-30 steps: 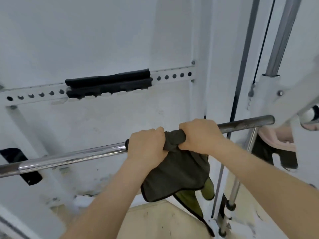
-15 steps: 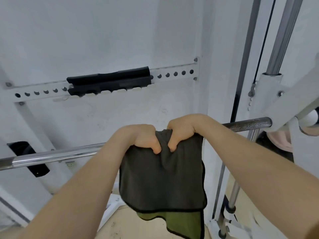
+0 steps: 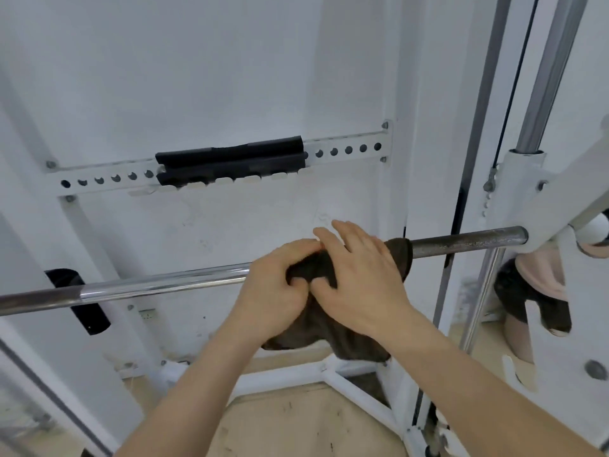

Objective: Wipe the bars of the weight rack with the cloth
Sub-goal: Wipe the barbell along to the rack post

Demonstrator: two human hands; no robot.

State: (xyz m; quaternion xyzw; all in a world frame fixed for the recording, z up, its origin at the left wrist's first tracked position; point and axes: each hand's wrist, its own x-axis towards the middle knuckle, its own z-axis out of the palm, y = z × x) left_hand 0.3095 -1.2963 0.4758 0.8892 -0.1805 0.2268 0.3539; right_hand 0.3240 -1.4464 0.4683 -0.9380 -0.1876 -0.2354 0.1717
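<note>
The dark cloth (image 3: 329, 338), which was hanging spread out flat from both hands half a second ago, is now lying bunched over the steel bar (image 3: 158, 286), its loose part drooping below. The left hand (image 3: 276, 291) is gripping the cloth against the bar with curled fingers, while the right hand (image 3: 359, 278) is lying across it with fingers nearly straight, pressing rather than clasping. The cloth is probably being reseated for another wiping stroke. To the right only a short, dull stretch of bar is running to the white carriage (image 3: 547, 222); to the left a long chrome stretch is lying free. The wall (image 3: 230, 77) is standing close behind.
</note>
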